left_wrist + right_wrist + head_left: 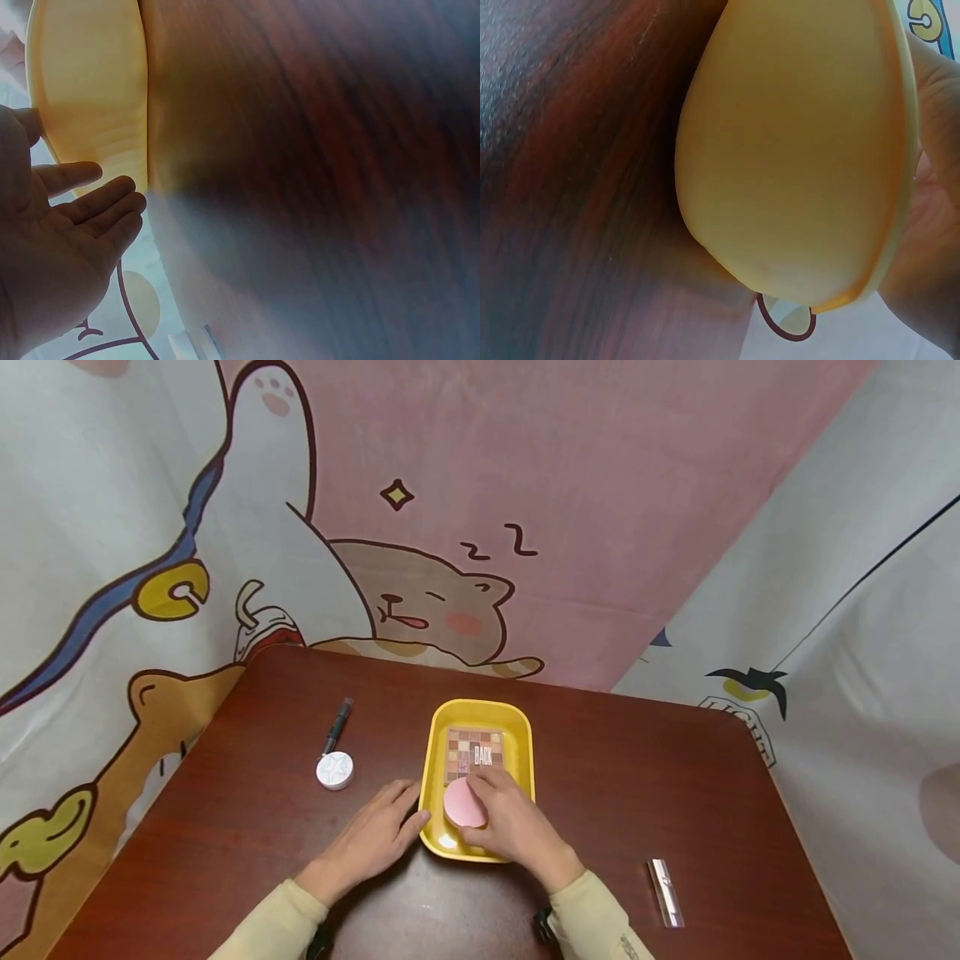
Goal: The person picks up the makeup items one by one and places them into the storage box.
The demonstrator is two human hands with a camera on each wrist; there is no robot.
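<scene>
A yellow tray [432,752] lies on the table, and inside it rests an eyeshadow palette [465,747] marked "BACK". My right hand [517,827] reaches over the near right rim and grips a pink round compact [462,803] above the near part of the tray, overlapping the palette's lower edge. In the right wrist view the tray wall [795,165] hides the compact and most of that hand [939,135]. My left hand [378,831] is at the tray's left side, thumb at the rim. Its fingers are extended along the outer wall, as the left wrist view shows this hand [67,240] too.
Left of the tray, a white round compact [334,770] with a star design sits beside a dark slim pen-like tube [339,725]. A shiny silvery-pink tube [665,893] lies at the near right of the brown table [615,777]. A cartoon-print curtain [585,527] hangs behind.
</scene>
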